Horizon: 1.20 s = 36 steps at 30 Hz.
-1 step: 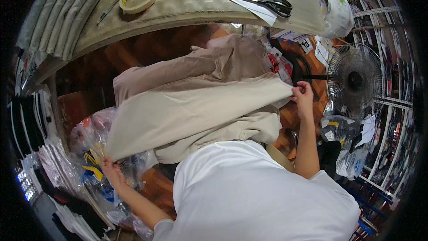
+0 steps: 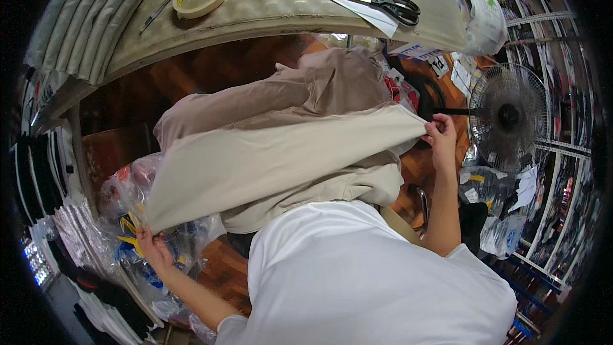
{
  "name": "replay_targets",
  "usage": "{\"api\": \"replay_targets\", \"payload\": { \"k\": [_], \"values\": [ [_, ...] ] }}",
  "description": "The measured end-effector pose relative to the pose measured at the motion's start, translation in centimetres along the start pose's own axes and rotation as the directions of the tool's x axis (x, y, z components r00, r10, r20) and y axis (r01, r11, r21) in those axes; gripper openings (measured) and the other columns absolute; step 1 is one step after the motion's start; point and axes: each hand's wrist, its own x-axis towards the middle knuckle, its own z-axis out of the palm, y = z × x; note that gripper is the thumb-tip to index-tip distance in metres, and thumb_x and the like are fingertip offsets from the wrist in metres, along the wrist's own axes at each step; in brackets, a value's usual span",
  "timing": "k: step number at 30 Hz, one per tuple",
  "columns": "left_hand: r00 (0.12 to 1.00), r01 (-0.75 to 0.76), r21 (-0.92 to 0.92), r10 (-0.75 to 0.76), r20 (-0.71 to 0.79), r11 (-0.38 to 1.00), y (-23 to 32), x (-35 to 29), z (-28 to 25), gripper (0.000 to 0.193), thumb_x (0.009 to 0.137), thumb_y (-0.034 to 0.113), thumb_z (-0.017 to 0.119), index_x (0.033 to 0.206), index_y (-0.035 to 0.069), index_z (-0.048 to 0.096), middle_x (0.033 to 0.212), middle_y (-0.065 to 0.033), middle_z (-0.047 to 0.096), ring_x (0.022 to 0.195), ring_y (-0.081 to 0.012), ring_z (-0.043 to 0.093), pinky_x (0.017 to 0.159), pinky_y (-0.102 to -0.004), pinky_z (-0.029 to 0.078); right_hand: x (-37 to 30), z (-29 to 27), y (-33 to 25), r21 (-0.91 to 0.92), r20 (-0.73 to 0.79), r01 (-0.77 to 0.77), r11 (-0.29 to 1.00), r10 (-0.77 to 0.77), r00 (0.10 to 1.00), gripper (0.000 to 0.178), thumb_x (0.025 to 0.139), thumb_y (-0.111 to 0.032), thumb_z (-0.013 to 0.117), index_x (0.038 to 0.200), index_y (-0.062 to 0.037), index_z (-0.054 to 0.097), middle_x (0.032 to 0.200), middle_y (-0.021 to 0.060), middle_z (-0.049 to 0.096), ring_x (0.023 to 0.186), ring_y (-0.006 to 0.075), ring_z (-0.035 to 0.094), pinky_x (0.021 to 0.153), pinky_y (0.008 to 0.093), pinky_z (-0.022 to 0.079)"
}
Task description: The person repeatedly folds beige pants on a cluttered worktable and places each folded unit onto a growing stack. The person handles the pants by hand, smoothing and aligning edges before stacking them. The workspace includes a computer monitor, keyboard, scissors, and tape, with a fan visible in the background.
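Slight outward pull on a smooth cream fabric panel (image 2: 274, 166) since the earlier frame. Stretched against rumpled taupe cloth (image 2: 249, 107). Pinched at right between closed fingertips of the right hand (image 2: 442, 140); at left, touching the half-curled left hand (image 2: 155, 251), whether gripped hard to tell.

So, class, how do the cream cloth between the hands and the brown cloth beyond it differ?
The cream cloth is pale and fairly smooth; the brown cloth, darker and bunched. The cream cloth spans from left hand to right hand; the brown cloth is in neither. Both look plain, without visible pattern.
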Motion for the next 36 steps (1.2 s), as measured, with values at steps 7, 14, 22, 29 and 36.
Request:
{"api": "replay_targets", "payload": {
  "k": [7,14,22,29,36],
  "values": [
    [0.976,0.217,-0.265,-0.206,0.068,0.939,-5.2,0.0,-1.9,0.024,0.089,0.012,0.056,0.111,0.002,0.051,0.106,-0.0082,0.059,0.091,-0.016,0.058,0.078,-0.0284,0.048,0.9,-1.0,9.0,-0.253,0.108,-0.107,0.962,0.138,0.984,0.022,0.077,0.002,0.06,0.097,-0.0023,0.053,0.093,0.0079,0.055,0.083,0.0195,0.059,0.066,0.0313,0.051],
    [0.937,0.348,-0.255,-0.323,0.137,0.902,-6.0,-0.3,3.9,0.022,0.085,0.006,0.061,0.106,0.002,0.053,0.104,-0.0077,0.059,0.092,-0.0171,0.057,0.08,-0.029,0.047,4.2,11.6,1.1,-0.541,0.406,0.573,0.616,-0.405,0.819,0.036,0.076,-0.008,0.056,0.113,-0.0043,0.054,0.107,0.0192,0.056,0.099,0.0376,0.054,0.087,0.0413,0.044],
    [0.98,-0.169,0.665,0.194,0.037,0.727,-7.8,4.9,1.3,0.02,0.084,0.002,0.061,0.102,0.003,0.052,0.092,-0.0045,0.057,0.083,-0.0156,0.057,0.074,-0.0272,0.048,7.6,22.8,-5.3,-0.442,0.873,0.807,0.392,-0.018,0.487,0.036,0.075,-0.007,0.058,0.111,-0.009,0.06,0.114,0.015,0.058,0.108,0.0331,0.054,0.092,0.04,0.042],
    [0.845,-0.456,0.28,0.312,0.434,0.845,3.4,-3.8,20.1,0.016,0.087,0.005,0.058,0.102,0.001,0.056,0.092,-0.0054,0.058,0.08,-0.0133,0.056,0.073,-0.0274,0.049,1.7,12.0,-8.4,-0.36,0.744,0.906,0.223,-0.517,0.423,0.026,0.067,-0.013,0.071,0.088,-0.0075,0.057,0.085,0.008,0.057,0.087,0.0284,0.056,0.077,0.0377,0.045],
    [0.363,-0.327,0.344,-0.219,0.906,0.88,3.3,-12.5,37.4,0.042,0.087,0.023,0.062,0.123,0.003,0.053,0.095,-0.0148,0.066,0.075,-0.016,0.063,0.071,-0.0298,0.051,-6.8,4.7,-3.0,-0.585,0.656,0.645,0.491,-0.181,0.733,0.032,0.077,-0.034,0.069,0.082,-0.0036,0.062,0.079,0.0108,0.057,0.08,0.0307,0.058,0.07,0.0379,0.046]
  ]
}}
